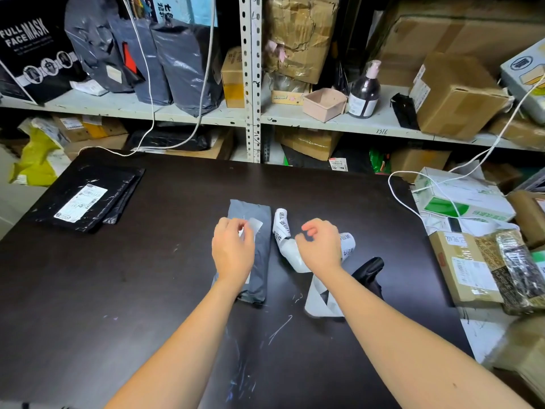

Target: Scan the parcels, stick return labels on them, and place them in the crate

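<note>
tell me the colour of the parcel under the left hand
Dark grey parcel, plain, best seen in the head view.

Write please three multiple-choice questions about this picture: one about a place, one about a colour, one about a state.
1. Where do the black parcels lie on the table?
A. far left
B. near right
C. centre

2. What colour is the parcel under the left hand?
A. yellow
B. grey
C. red

3. What do the left hand's fingers do?
A. lie flat
B. make an empty fist
C. pinch a small label

Answers:
1 A, the black stack lies at the table's far left corner.
2 B, the wrapping beside that hand is plainly grey.
3 C, the label sits between thumb and fingers above the parcel.
</note>
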`<state>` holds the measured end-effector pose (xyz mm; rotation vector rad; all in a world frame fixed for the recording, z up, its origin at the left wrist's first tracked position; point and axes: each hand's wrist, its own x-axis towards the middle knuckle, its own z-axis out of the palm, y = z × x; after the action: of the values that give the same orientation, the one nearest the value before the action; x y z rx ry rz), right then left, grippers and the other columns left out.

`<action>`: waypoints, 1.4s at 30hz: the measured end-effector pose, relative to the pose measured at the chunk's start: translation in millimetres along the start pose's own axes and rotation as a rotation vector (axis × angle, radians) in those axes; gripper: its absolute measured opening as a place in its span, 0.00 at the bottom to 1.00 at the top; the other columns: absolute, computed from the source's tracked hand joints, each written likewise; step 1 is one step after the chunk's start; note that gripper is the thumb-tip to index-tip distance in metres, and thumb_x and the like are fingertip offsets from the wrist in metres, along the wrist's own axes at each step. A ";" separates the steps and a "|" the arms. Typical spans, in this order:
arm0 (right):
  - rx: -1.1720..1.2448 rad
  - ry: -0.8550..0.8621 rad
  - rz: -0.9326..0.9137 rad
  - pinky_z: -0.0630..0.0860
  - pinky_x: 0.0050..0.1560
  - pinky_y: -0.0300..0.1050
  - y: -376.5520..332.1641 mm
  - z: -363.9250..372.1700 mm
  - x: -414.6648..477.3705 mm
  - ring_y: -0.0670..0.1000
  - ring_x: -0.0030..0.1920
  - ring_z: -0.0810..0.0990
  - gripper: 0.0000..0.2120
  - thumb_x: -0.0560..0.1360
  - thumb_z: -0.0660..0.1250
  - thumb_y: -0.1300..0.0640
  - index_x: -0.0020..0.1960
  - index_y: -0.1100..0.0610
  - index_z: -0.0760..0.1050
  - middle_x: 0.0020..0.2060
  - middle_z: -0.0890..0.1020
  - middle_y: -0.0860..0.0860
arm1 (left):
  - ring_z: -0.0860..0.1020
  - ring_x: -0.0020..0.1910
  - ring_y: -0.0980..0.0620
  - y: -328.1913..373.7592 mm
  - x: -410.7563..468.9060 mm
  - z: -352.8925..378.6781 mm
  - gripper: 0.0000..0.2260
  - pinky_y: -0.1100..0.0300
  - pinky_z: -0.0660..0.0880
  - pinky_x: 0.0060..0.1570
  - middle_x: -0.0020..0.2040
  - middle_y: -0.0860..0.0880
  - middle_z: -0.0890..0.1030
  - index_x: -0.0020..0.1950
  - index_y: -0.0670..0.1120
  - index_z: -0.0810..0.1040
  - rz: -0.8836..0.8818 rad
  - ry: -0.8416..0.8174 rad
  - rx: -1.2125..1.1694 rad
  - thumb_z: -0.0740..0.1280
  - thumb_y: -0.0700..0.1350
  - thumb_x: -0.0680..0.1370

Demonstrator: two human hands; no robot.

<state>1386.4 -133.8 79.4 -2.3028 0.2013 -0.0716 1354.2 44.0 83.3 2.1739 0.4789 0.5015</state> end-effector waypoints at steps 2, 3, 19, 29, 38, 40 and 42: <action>0.214 -0.156 0.057 0.71 0.40 0.38 -22.5 4.5 -3.6 0.43 0.36 0.78 0.05 0.75 0.69 0.56 0.50 0.51 0.80 0.35 0.84 0.46 | 0.75 0.45 0.45 2.4 -0.5 -2.6 0.06 0.47 0.74 0.43 0.46 0.47 0.77 0.44 0.42 0.80 0.150 0.015 0.120 0.67 0.40 0.80; 0.322 -0.251 0.110 0.72 0.37 0.38 -33.1 6.9 -5.0 0.44 0.33 0.79 0.04 0.76 0.68 0.54 0.51 0.51 0.79 0.34 0.85 0.48 | 0.75 0.43 0.44 3.3 -1.0 -4.1 0.05 0.45 0.73 0.41 0.45 0.46 0.77 0.44 0.41 0.81 0.222 0.023 0.160 0.68 0.39 0.80; 0.648 -0.315 0.292 0.82 0.40 0.41 -58.4 31.7 -2.3 0.50 0.40 0.88 0.10 0.74 0.75 0.60 0.54 0.51 0.81 0.43 0.87 0.53 | 0.82 0.51 0.60 -20.1 0.2 -27.4 0.21 0.64 0.75 0.48 0.54 0.58 0.81 0.62 0.62 0.75 -0.135 -0.357 -0.318 0.74 0.64 0.72; 0.345 -0.291 0.160 0.81 0.47 0.46 -43.0 43.8 -14.3 0.48 0.42 0.86 0.12 0.73 0.77 0.57 0.56 0.51 0.82 0.36 0.87 0.47 | 0.86 0.38 0.52 -39.9 17.2 -24.4 0.08 0.59 0.81 0.46 0.35 0.50 0.85 0.50 0.47 0.84 -0.332 -0.303 -0.393 0.78 0.38 0.73; 0.237 -0.220 0.263 0.80 0.48 0.42 -37.5 80.6 -29.0 0.51 0.45 0.85 0.17 0.70 0.79 0.60 0.56 0.55 0.80 0.39 0.85 0.50 | 0.81 0.36 0.59 -60.3 14.0 -24.0 0.10 0.77 0.72 0.38 0.36 0.55 0.82 0.55 0.44 0.85 -0.011 -0.319 -0.017 0.76 0.38 0.74; 0.279 -0.219 0.302 0.83 0.51 0.50 -36.6 86.6 -32.5 0.54 0.44 0.86 0.19 0.68 0.81 0.62 0.56 0.57 0.79 0.40 0.84 0.51 | 0.81 0.36 0.60 -67.1 13.1 -24.5 0.10 0.77 0.72 0.38 0.36 0.56 0.81 0.55 0.44 0.85 0.002 -0.320 0.008 0.76 0.37 0.74; 0.313 -0.211 0.341 0.84 0.49 0.51 -35.3 89.5 -33.8 0.55 0.41 0.86 0.19 0.67 0.81 0.63 0.55 0.56 0.78 0.39 0.84 0.50 | 0.80 0.37 0.62 -73.9 12.3 -26.0 0.11 0.76 0.73 0.39 0.37 0.56 0.82 0.56 0.44 0.85 -0.005 -0.330 0.004 0.76 0.38 0.74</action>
<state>1367.8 -39.4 45.6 -1.9208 0.4373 0.2928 1339.4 109.8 41.5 2.2031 0.3042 0.1327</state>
